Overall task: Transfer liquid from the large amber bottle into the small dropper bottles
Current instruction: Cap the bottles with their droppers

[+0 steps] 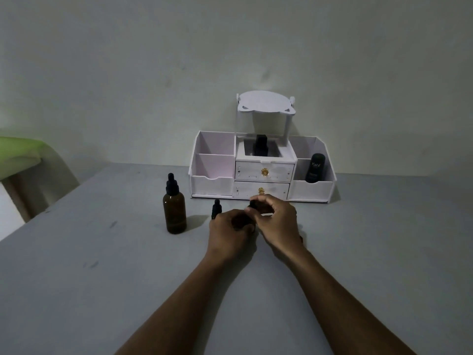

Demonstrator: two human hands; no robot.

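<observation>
We see both hands meeting low over the grey table (102, 265), near the middle of the view. The left hand (226, 231) is curled round a small dropper bottle (242, 221), whose dark body shows only in part between the fingers. The right hand (279, 221), touching the left at its three o'clock, pinches the black dropper cap (252, 205) on top of that bottle between thumb and bent fingers. We cannot tell whether the cap is screwed on or loose. Just behind the left hand, at its eleven o'clock, a second small dropper bottle (216, 209) stands upright with its cap on, mostly hidden by the knuckles. Farther out at ten o'clock, apart from the hands, the large amber bottle (175, 213) stands upright on the table, closed with its own black dropper top. At twelve o'clock, against the wall, sits a white desk organiser (212, 180) with two drawers that have gold knobs (265, 171). A dark bottle (260, 146) stands in its centre top compartment, and a dark Kahf bottle (314, 167) leans in the right front compartment. At nine o'clock, at the edge of the view, we see a green cushion (18, 149).
</observation>
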